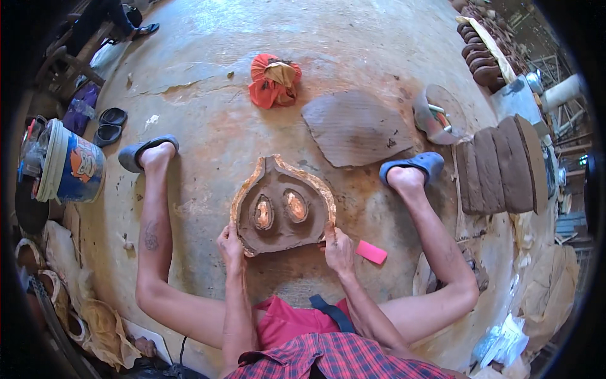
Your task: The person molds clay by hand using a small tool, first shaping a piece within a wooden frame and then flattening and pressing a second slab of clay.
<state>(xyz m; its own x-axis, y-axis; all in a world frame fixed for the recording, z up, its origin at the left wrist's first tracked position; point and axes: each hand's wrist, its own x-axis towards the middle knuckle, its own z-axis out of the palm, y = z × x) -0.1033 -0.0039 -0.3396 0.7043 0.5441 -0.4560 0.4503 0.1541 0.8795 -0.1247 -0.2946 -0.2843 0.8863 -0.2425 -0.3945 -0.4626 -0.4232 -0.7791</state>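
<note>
Between my legs is a rounded mould (331, 201) with a pale, worn rim, narrowing to a neck at its far end. Dark wet clay (278, 205) lines its inside, around two raised oval islands with orange-pale tops. My left hand (231, 246) grips the mould's near left edge, fingers closed on it. At the near right edge my right hand (338, 248) holds it too, thumb on top of the rim. Just right of that hand lies a pink rectangular piece (371, 252). Beyond the mould, a flat grey clay slab (356, 129) rests on the floor.
An orange-red cloth bundle (274, 81) sits farther off. Clear tub (437, 115) and stacked clay slabs (502, 167) stand at right. Left are a blue-white bucket (74, 163) and dark sandals (111, 126). Curved clay pieces (483, 63) line the far right. A person's foot (145, 30) shows far left.
</note>
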